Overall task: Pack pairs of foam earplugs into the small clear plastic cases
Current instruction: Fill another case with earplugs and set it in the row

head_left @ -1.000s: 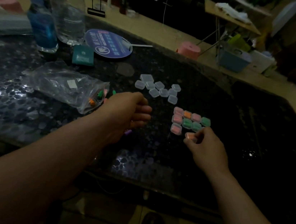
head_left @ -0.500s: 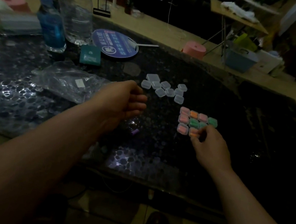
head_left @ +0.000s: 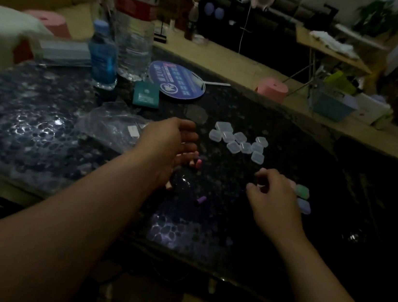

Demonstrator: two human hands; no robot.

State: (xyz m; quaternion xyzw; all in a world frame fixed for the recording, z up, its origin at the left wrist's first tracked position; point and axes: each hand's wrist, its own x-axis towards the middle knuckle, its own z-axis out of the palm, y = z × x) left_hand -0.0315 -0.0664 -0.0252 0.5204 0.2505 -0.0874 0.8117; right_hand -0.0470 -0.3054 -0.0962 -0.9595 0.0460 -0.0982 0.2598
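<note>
Left hand (head_left: 168,146) relaxed, gripping nothing, over loose earplugs (head_left: 197,163). Right hand (head_left: 275,199) curled; contents cannot tell. Empty cases (head_left: 239,142) at its 11 o'clock, filled cases (head_left: 302,193) at 3. Risk: dim light may cause mismatched colours; plugs could roll off bench (head_left: 297,128).

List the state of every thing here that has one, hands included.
left hand, fingers loosely curled, nothing visibly held
right hand, fingers curled; contents unclear
clear cases, empty, closed, clustered
filled cases, packed, partly hidden behind right hand
plastic bag, crumpled, lying flat
purple earplug, loose, unpacked
blue water bottle, upright, capped
</note>
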